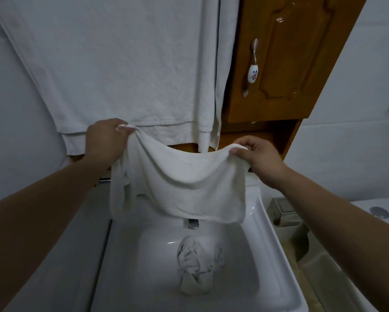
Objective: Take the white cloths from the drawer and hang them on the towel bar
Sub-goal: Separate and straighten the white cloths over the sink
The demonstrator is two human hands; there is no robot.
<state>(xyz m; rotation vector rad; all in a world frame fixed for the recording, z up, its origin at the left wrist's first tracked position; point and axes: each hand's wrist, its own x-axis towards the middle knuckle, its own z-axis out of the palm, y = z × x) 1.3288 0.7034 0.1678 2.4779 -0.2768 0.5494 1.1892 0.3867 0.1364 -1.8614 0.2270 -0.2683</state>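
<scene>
Forearms reach forward from the bottom corners of the view, over a white sink (277,262). In the basin lies a crumpled cloth (198,269), bunched near the drain and not yet hung. Just above it, a tap (193,223) shows below the hem of a small white cloth (189,188) held spread in the air. The left hand (104,143) pinches one top corner, fingers curled tight around the fabric. The right hand (260,159) grips the other top corner between thumb and curled fingers. The cloth sags in the middle between them and hangs over the back of the sink, a loose strip trailing on its left side. Behind it, large white towels (112,64) already hang down the wall; the towel bar itself is out of view, above the top edge. To the right is a wooden cabinet door (286,64) with a metal and ceramic handle (252,68). A toilet tank (378,212) sits at far right. The step in hand appears to be opening out a cloth before hanging it. The next move likely calls for lifting it high and draping it evenly over the bar, beside the towels there.
</scene>
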